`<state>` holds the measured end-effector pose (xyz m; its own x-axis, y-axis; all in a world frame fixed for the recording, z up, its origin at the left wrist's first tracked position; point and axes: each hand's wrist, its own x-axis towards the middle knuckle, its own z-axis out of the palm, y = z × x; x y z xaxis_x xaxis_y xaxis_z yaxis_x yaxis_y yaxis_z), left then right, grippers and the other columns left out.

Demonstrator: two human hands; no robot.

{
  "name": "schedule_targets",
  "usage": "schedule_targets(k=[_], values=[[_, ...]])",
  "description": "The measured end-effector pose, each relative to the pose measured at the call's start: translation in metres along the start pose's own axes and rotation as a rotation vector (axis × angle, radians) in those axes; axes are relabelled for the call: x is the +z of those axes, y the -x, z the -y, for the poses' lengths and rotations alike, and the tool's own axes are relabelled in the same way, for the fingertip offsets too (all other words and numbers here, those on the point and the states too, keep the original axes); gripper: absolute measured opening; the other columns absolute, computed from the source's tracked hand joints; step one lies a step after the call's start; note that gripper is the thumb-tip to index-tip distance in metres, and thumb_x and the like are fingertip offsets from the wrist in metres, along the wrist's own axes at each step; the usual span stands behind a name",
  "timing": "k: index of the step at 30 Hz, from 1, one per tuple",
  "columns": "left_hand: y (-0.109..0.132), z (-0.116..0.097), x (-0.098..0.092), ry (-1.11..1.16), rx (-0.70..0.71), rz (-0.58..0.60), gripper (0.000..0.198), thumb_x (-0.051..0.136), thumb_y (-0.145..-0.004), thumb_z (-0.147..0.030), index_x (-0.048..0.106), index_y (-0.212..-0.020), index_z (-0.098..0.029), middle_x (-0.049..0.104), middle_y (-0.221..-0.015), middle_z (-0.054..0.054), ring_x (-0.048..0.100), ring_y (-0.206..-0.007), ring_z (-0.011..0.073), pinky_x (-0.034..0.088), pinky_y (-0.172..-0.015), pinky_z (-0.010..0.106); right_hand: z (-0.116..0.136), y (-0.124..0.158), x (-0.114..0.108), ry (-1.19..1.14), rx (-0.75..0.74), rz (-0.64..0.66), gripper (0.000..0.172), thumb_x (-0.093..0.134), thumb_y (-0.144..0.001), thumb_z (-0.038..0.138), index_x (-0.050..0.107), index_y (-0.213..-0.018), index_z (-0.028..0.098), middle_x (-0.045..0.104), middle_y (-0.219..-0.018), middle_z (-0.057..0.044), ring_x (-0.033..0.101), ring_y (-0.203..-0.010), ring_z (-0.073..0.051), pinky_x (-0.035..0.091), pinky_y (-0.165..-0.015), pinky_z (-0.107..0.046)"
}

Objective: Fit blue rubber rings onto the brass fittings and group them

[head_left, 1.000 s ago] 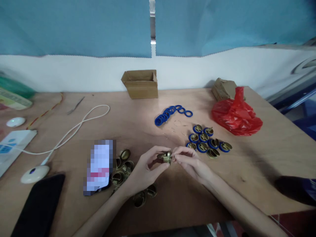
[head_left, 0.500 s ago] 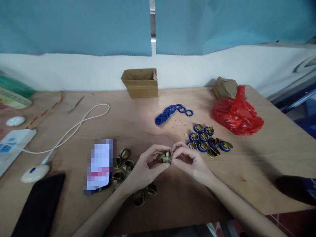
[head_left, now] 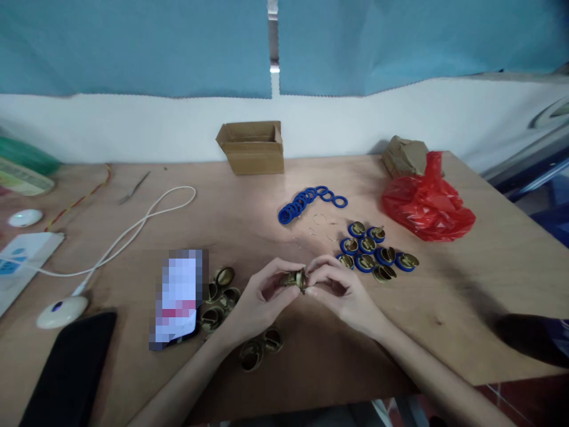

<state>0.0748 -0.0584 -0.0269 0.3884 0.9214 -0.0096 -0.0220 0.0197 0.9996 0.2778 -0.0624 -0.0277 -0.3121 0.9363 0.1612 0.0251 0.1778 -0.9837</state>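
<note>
A round brass fitting [head_left: 293,279] is gripped between the thumb and fingers of my left hand [head_left: 265,296], its flanged rim turned to the right. My right hand [head_left: 340,290] pinches at that rim with thumb and fingertips; whether a small piece sits between them is hidden. Several similar brass fittings [head_left: 212,318] lie left of and under my left forearm. To the right of my hands, several brass fittings with blue rings [head_left: 365,263] form a cluster, plus one fitting [head_left: 384,273] without visible blue. Loose blue rings [head_left: 299,203] overlap in a row beyond my hands.
Thin wire rings [head_left: 320,219] lie beyond my hands. A phone with a lit screen [head_left: 180,296], a black phone [head_left: 71,367] and a white cable [head_left: 146,219] are left. An open cardboard box [head_left: 255,157] stands at the back, a red plastic bag [head_left: 429,204] at right.
The fitting has turned slightly between my hands, and my right fingertips have come a little further left against its rim. The view has shifted very slightly.
</note>
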Motion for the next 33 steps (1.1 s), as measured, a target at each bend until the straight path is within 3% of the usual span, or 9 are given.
schedule_targets(k=[8, 25, 33], values=[[-0.001, 0.002, 0.000, 0.078, 0.012, 0.001, 0.022, 0.070, -0.085, -0.016, 0.071, -0.107, -0.021, 0.070, -0.096, 0.003, 0.068, -0.092, 0.0155, 0.055, -0.081, 0.025, 0.006, 0.001, 0.001, -0.049, 0.059, -0.008, 0.019, 0.076, -0.088, 0.037, 0.072, -0.078, 0.022, 0.056, -0.089, -0.002, 0.058, -0.085, -0.016, 0.051, -0.080, -0.032], [0.000, 0.002, 0.002, 0.089, 0.014, -0.006, 0.022, 0.070, -0.085, -0.014, 0.070, -0.105, -0.020, 0.071, -0.097, 0.003, 0.068, -0.092, 0.0145, 0.055, -0.079, 0.023, 0.002, 0.003, 0.004, -0.154, 0.100, -0.013, 0.011, 0.078, -0.088, 0.031, 0.073, -0.081, 0.023, 0.055, -0.086, 0.001, 0.057, -0.080, -0.014, 0.048, -0.077, -0.031], [-0.002, 0.000, 0.003, 0.105, 0.025, 0.012, 0.015, 0.073, -0.083, -0.015, 0.071, -0.098, -0.018, 0.071, -0.094, 0.003, 0.066, -0.085, 0.0125, 0.054, -0.078, 0.023, -0.007, 0.002, 0.001, -0.270, 0.176, 0.028, 0.017, 0.083, -0.082, 0.033, 0.074, -0.076, 0.021, 0.053, -0.086, 0.001, 0.053, -0.079, -0.013, 0.043, -0.076, -0.030]])
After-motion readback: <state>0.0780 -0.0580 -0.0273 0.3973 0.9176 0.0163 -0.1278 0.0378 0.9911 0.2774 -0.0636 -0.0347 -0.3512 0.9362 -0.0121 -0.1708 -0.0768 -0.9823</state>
